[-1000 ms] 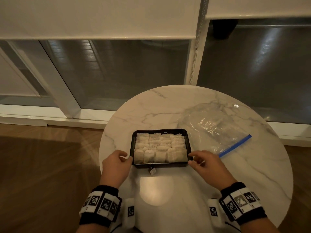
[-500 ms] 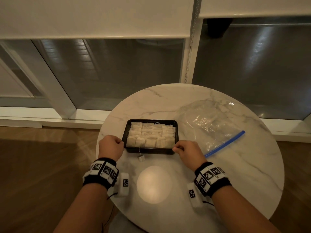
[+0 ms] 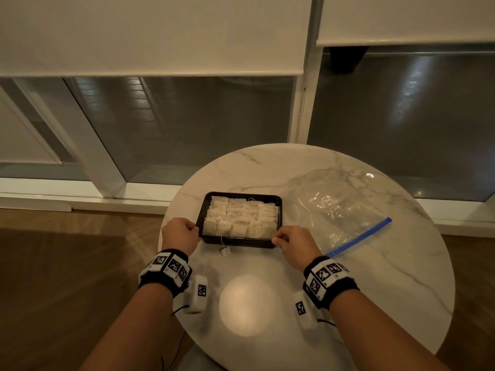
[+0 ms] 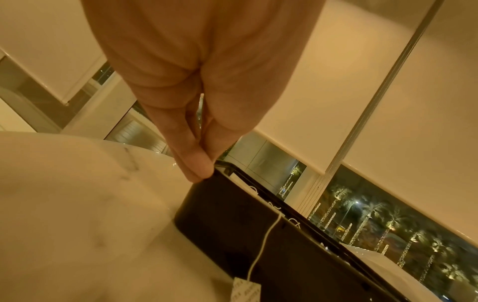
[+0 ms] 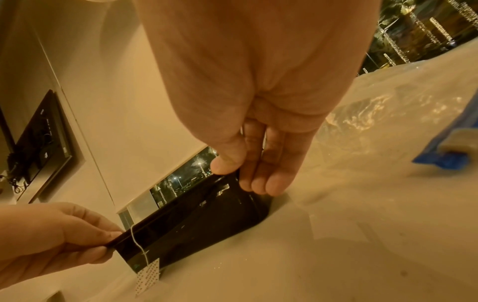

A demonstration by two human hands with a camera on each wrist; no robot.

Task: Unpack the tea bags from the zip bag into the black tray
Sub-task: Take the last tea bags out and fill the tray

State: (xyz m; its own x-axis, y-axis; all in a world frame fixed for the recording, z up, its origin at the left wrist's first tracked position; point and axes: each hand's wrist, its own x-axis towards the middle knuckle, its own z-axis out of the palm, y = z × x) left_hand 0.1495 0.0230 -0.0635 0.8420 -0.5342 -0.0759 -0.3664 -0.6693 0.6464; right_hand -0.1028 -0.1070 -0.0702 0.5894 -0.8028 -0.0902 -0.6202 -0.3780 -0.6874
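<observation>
The black tray (image 3: 278,200) sits on the round marble table (image 3: 375,290), packed with rows of pale tea bags (image 3: 239,220). One tea bag's string and paper tag (image 3: 225,251) hang over the near wall. My left hand (image 3: 194,231) pinches the near left corner of the rim, seen close up as my left hand (image 4: 203,173) on the tray (image 4: 258,245). My right hand (image 3: 277,239) grips the near right corner; in the right wrist view my right hand (image 5: 240,177) has its thumb on the rim of the tray (image 5: 201,220) and fingers outside. The clear zip bag (image 3: 334,210) lies flat to the right.
The zip bag's blue zip strip (image 3: 361,236) points toward the table's right edge. A bright lamp reflection (image 3: 246,305) lies on the marble in front of me. Wooden floor (image 3: 67,277) is to the left, and windows with lowered blinds stand behind the table.
The tray has slid away from me toward the table's middle. Both hands, earlier touching its near corners with looser fingers, now hold those corners; little differs over the last half second.
</observation>
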